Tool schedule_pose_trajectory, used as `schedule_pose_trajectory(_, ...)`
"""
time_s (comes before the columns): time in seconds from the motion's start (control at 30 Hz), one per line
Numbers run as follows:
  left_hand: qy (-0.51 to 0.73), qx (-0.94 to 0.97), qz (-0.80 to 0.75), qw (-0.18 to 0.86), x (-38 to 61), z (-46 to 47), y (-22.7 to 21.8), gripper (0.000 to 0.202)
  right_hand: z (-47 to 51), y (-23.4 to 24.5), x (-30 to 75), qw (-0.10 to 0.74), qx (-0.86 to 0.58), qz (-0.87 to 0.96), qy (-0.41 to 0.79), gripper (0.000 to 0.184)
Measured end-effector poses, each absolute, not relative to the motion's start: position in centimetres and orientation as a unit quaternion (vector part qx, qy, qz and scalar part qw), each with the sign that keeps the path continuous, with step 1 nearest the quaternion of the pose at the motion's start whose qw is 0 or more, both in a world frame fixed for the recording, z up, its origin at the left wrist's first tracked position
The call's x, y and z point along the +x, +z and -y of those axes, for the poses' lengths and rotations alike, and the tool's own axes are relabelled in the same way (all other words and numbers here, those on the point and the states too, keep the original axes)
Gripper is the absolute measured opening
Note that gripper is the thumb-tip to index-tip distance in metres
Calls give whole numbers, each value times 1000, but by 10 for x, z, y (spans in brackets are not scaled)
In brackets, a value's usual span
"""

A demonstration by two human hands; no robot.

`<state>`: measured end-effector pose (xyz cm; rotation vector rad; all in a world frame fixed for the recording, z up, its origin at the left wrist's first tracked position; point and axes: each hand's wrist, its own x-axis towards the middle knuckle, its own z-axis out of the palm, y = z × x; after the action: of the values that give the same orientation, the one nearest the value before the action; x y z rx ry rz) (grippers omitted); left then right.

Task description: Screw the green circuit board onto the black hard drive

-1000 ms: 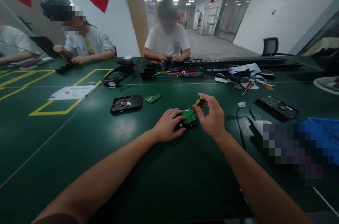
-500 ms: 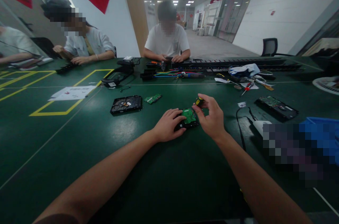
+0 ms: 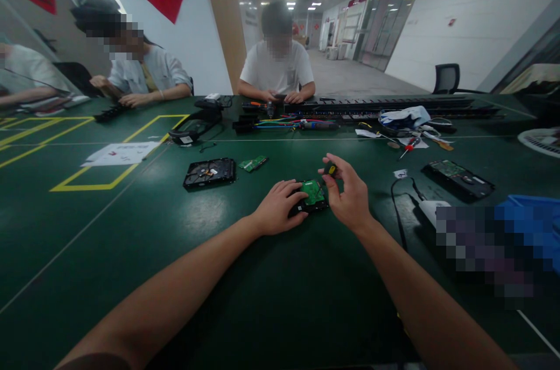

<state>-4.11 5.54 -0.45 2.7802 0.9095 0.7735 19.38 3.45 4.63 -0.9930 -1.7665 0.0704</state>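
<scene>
A hard drive (image 3: 314,194) with a green circuit board facing up lies on the dark green table. My left hand (image 3: 276,209) grips its left side, thumb along the near edge and fingers over the top. Between the fingertips of my right hand (image 3: 351,201) is the black-and-yellow handle of a screwdriver (image 3: 331,169), held over the drive's right part. Its tip is too small to make out, so contact with a screw cannot be told. Farther left rest an opened black drive casing (image 3: 209,174) and a loose green circuit board (image 3: 253,164).
Another hard drive (image 3: 457,179) lies to the right, near a red screwdriver (image 3: 410,147) and a blue bin (image 3: 531,224). Long black strips (image 3: 385,103) and coloured cables (image 3: 280,123) stretch across the far side. One person (image 3: 276,69) sits opposite; others sit at left.
The screwdriver's handle is turned a little in my right fingers, and the fingertips have shifted around it. My left hand and the hard drive stay in place.
</scene>
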Motion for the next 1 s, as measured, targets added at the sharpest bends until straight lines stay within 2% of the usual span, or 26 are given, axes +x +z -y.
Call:
schedule_pose_trajectory(0.53,252,916,-306,65,-41,-54,-3,51,-34,49,193,538,-409,736,43,48)
schedule_pose_trajectory(1.0,247,919,-301,51,-42,-56,-5,51,-36,52,196,530,-418,736,-53,47)
